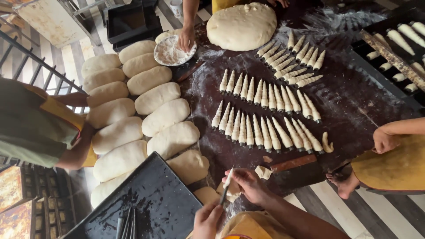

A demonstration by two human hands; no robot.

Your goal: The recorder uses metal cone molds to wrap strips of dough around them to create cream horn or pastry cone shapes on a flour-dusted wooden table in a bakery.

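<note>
My left hand grips the lower end of a thin dark metal cone near the table's front edge. My right hand holds a pale strip of dough at the cone's upper end, wound around it. A few small dough pieces lie just right of my right hand, beside a wooden rolling pin. Rows of finished dough-wrapped cones lie on the dark floured table beyond my hands.
A black baking tray with several bare metal cones sits at front left. Long dough loaves fill the left side. A big dough mound and a flour plate under another person's hand lie far. People stand left and right.
</note>
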